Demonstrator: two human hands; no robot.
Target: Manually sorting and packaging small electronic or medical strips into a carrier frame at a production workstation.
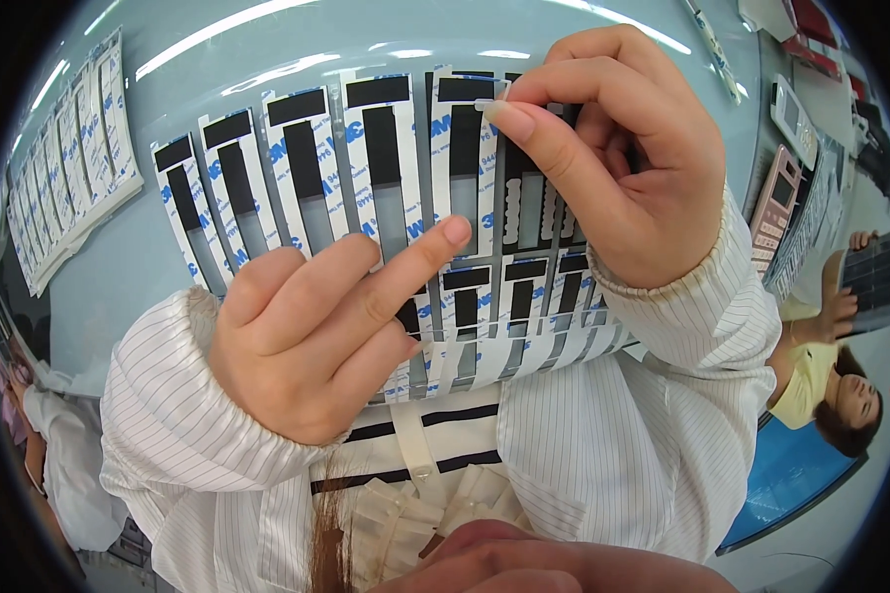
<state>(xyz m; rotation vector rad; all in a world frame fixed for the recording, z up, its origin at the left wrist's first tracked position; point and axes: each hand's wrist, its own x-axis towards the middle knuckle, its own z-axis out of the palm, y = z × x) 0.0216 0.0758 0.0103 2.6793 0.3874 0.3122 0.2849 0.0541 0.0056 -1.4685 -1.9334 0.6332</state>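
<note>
In front of me lies a row of white adhesive strips with blue print [364,158], several bearing black T-shaped pieces [383,148]. My right hand [623,148] is at the top of a strip right of the middle, thumb and index finger pinched together. Whatever is between those fingertips is too small to make out. My left hand [311,331] lies over the lower part of the row, its index finger stretched toward the same strip and the other fingers loosely bent. Nothing shows in its grip. Shorter strips with black pieces [468,280] form a second row nearer me.
A stack of similar printed strips [74,158] lies at the left of the grey table [168,99]. A pen-like stick [714,49] rests at the far right. Along the right edge are a pink calculator [776,203] and a white device [793,114]. Another person [811,385] is beyond.
</note>
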